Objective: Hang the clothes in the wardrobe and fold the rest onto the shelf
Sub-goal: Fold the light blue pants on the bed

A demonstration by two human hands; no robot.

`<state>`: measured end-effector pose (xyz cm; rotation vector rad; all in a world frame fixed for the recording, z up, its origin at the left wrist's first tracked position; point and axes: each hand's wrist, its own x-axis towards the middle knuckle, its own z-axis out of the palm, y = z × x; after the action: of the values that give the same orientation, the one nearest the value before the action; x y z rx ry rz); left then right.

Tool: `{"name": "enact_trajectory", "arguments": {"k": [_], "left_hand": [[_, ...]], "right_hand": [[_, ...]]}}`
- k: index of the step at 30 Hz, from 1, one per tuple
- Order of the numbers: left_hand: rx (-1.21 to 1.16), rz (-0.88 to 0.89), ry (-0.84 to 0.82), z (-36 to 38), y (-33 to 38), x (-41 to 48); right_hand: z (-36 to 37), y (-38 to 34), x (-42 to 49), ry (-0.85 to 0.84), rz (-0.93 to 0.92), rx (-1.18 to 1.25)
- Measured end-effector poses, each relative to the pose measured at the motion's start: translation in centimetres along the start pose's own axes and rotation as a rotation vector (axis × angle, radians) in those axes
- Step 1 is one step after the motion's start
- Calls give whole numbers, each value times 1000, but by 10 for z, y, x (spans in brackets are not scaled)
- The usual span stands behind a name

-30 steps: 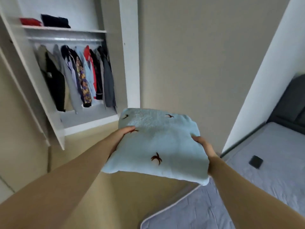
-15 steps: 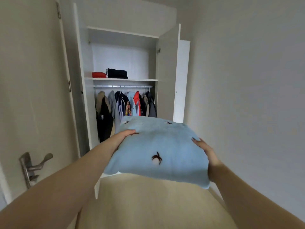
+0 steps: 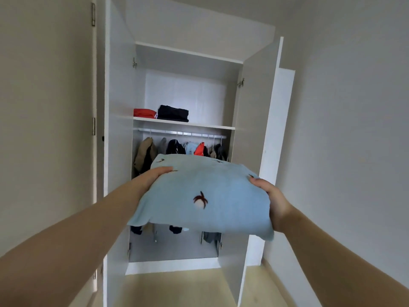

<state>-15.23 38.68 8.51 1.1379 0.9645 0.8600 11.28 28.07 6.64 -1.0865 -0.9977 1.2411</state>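
Folded light-blue garment [image 3: 199,196] is held level before the open wardrobe [image 3: 254,129], lower than the shelf [image 3: 210,126]. Its long axis runs left-right between the hands. Left hand [image 3: 155,176] grips the left edge and right hand [image 3: 270,200] grips the right edge. The shelf lies up and ahead, and its right end beside the dark folded stack [image 3: 173,113] looks free.

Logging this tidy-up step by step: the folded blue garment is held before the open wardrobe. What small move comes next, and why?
Probably raise the folded blue garment onto the shelf, right of the dark pile. The left hand and right hand hold it below shelf height, and the shelf's right part looks bare.
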Motion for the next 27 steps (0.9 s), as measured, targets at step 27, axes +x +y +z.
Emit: {"name": "enact_trajectory", "arguments": {"k": [27], "left_hand": [[243, 413, 175, -15, 238, 547]], "right_hand": [[-100, -144, 589, -63, -241, -45]]}}
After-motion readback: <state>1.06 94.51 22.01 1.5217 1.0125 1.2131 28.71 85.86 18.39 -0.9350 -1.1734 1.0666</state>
